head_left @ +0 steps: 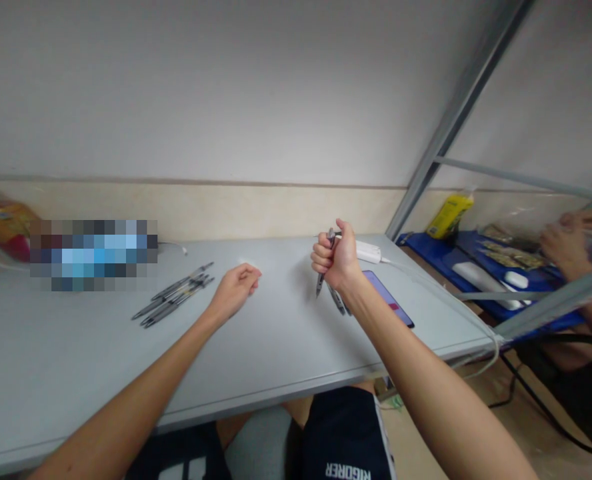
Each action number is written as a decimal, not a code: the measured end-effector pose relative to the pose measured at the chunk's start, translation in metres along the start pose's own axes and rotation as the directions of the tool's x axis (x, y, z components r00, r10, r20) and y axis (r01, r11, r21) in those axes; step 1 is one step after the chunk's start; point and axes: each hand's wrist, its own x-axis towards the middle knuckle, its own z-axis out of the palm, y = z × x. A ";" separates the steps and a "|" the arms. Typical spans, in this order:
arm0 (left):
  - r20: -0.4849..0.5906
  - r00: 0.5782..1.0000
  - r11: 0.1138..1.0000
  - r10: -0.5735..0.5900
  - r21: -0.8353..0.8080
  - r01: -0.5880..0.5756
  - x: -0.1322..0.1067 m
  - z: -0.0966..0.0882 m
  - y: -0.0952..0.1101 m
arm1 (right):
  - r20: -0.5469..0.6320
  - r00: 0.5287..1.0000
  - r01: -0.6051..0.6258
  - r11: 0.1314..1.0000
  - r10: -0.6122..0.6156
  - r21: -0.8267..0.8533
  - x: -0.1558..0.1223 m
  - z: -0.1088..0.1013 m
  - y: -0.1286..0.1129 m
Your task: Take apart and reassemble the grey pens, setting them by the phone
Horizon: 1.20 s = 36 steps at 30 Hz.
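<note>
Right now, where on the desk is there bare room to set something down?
The desk is free between the left hand and the right hand, down to the front edge, and left of the loose pens, in front of the blurred patch. It is crowded around the right hand: its gripped pen, more pens beneath, the phone and the white corded block.

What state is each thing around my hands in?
Left hand, fingers curled, nothing visible inside
Right hand, closed around pen, pointed end down
Pens at left, lying loosely bunched
Pens below right hand, partly hidden
Phone, lying flat, screen lit
White device, cable attached
</note>
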 end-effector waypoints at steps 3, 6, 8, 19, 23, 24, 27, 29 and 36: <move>0.013 0.999 0.999 0.030 0.030 -0.030 0.000 -0.001 -0.002 | -0.015 1.000 0.012 1.000 -0.012 -0.011 -0.001 0.001 -0.001; 0.051 0.997 0.997 0.052 0.059 -0.055 -0.001 -0.001 -0.003 | -0.021 0.999 0.024 1.000 -0.024 -0.012 -0.004 0.003 -0.001; 0.100 0.993 0.994 0.058 0.087 -0.067 -0.002 -0.002 -0.004 | -0.022 0.999 0.028 1.000 -0.028 -0.010 -0.005 0.005 0.000; 0.273 0.961 0.955 0.035 0.273 -0.112 -0.003 -0.004 -0.004 | -0.067 0.997 0.048 0.999 -0.049 -0.021 -0.007 0.009 0.005; 0.274 0.961 0.949 0.030 0.294 -0.113 -0.003 -0.004 -0.004 | -0.070 0.997 0.041 0.999 -0.042 -0.019 -0.007 0.007 0.006; 0.276 0.961 0.946 0.030 0.302 -0.116 -0.003 -0.004 -0.004 | -0.073 0.996 0.044 0.999 -0.045 -0.016 -0.007 0.006 0.006; 0.280 0.960 0.940 0.029 0.319 -0.121 -0.003 -0.004 -0.004 | -0.080 0.995 0.054 0.998 -0.055 -0.012 -0.006 0.005 0.006; 0.279 0.960 0.942 0.031 0.313 -0.122 -0.003 -0.004 -0.003 | -0.085 0.995 0.055 0.998 -0.057 -0.018 -0.006 0.005 0.006; 0.285 0.958 0.944 0.039 0.305 -0.129 -0.005 -0.004 -0.002 | -0.090 0.994 0.062 0.998 -0.064 -0.027 -0.007 0.007 0.008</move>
